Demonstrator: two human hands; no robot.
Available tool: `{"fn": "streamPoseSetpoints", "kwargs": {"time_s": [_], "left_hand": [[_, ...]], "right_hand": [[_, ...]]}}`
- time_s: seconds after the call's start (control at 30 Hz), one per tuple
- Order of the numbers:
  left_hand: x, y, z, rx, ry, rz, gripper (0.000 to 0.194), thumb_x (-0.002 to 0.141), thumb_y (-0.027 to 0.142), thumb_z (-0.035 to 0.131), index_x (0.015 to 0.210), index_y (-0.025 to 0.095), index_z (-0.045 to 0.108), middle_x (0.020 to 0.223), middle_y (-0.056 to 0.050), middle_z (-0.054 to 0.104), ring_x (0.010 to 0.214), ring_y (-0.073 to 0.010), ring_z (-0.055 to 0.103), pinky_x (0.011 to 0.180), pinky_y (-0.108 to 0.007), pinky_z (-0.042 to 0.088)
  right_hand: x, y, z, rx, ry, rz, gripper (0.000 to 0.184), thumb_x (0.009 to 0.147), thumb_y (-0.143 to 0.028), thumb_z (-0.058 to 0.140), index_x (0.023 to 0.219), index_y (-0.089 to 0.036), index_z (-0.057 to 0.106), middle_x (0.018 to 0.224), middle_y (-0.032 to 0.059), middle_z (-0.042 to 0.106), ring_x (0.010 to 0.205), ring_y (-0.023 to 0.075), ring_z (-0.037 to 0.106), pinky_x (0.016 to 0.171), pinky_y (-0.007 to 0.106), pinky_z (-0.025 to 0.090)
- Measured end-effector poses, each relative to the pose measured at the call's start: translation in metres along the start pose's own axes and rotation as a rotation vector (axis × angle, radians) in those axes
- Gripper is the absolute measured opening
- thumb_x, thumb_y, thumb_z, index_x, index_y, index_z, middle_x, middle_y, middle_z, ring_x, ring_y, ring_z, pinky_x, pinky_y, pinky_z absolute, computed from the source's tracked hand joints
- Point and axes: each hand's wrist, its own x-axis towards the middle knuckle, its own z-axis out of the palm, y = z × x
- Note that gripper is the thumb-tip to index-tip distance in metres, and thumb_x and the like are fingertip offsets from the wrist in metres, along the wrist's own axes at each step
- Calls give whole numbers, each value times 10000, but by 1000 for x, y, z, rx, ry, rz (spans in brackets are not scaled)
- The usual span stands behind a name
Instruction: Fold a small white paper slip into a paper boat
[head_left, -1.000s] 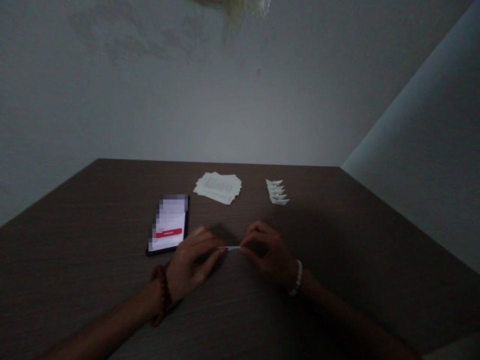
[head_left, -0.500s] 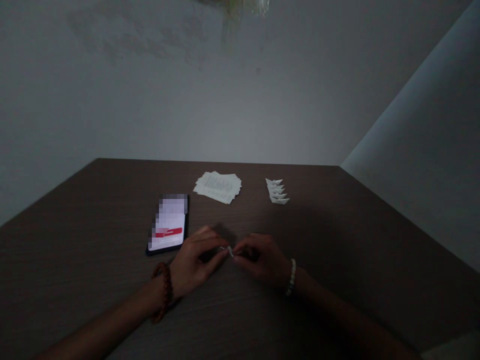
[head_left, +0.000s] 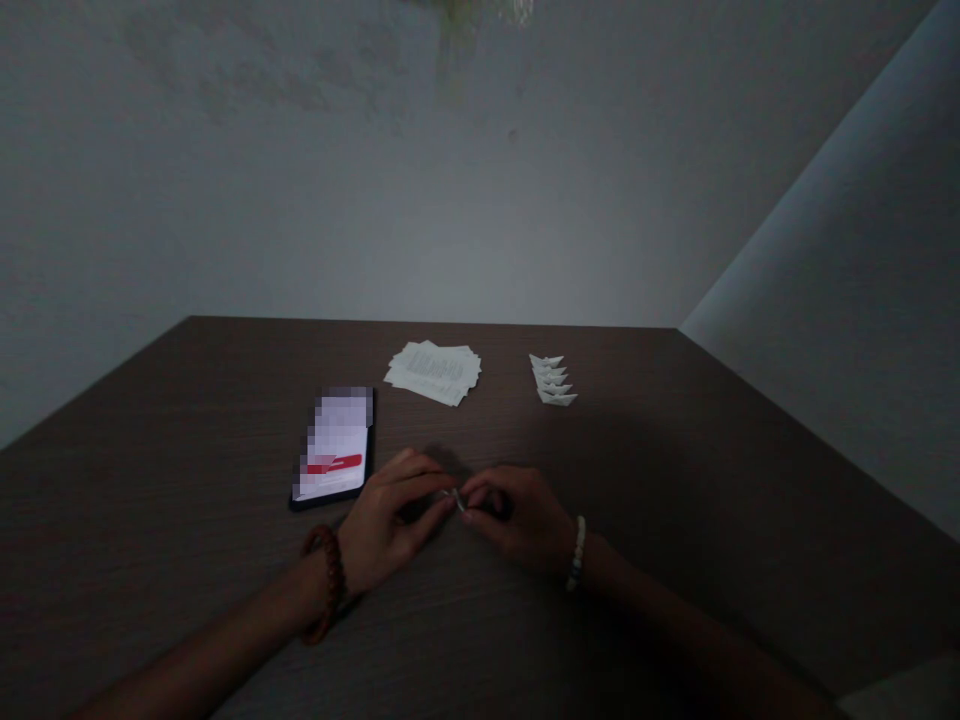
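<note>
Between the fingertips of both hands is a small folded piece of white paper (head_left: pixel 458 499), mostly covered by the fingers. My left hand (head_left: pixel 391 510), with a brown bead bracelet at the wrist, pinches its left side between thumb and fingers. From the right, my right hand (head_left: pixel 525 515) pinches the other side, and a pale bead bracelet circles that wrist. Both hands are low over the dark wooden table (head_left: pixel 465 640). Several small folded paper boats (head_left: pixel 553 380) stand in a close row beyond my right hand.
A fanned stack of printed white paper sheets (head_left: pixel 435 373) lies toward the back of the table. Left of it, nearer me, is a phone (head_left: pixel 334 445) with a lit screen, close to my left hand. A grey wall (head_left: pixel 480 230) rises behind the table.
My right fingers have shifted slightly on the folded paper, which sits at a slightly different angle. The whole view has moved very little; the other things lie as before.
</note>
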Motion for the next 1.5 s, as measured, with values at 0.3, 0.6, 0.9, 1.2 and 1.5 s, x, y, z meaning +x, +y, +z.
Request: {"fn": "streamPoseSetpoints", "kwargs": {"time_s": [0.3, 0.6, 0.9, 1.2, 1.5], "left_hand": [[1, 0, 0, 20, -2, -95, 117, 834, 224, 588, 929, 178, 637, 838, -35, 649, 798, -176, 562, 699, -310, 465], [1, -2, -1, -14, -11, -81, 121, 845, 234, 580, 925, 182, 653, 849, -40, 655, 810, -179, 570, 715, -321, 464], [1, -1, -1, -7, -7, -68, 106, 840, 219, 591, 909, 175, 657, 839, -42, 654, 800, -178, 561, 704, -315, 458], [1, -1, -1, -15, -21, -76, 107, 827, 215, 590, 914, 185, 646, 846, -42, 650, 805, -185, 559, 714, -331, 449], [2, -1, -1, -26, -32, -84, 134, 809, 190, 567, 924, 187, 634, 863, -41, 647, 807, -186, 557, 730, -346, 443]], "right_hand": [[1, 2, 2, 21, 1, 16, 209, 732, -203, 700, 924, -220, 620, 739, -40, 670, 580, 94, 538, 590, 219, 421], [0, 0, 0, 67, -9, 52, 204, 732, -193, 704, 918, -224, 627, 710, -46, 675, 576, 96, 552, 581, 218, 428], [1, 2, 1, 69, -6, 65, 231, 714, -176, 712, 925, -222, 630, 716, -48, 681, 579, 92, 548, 586, 214, 428], [2, 0, 1, 63, -15, 77, 217, 714, -174, 716, 910, -216, 633, 694, -49, 666, 568, 89, 538, 577, 212, 417], [1, -1, 0, 62, -23, 67, 205, 738, -192, 689, 933, -215, 631, 710, -41, 665, 568, 89, 530, 578, 210, 416]]}}
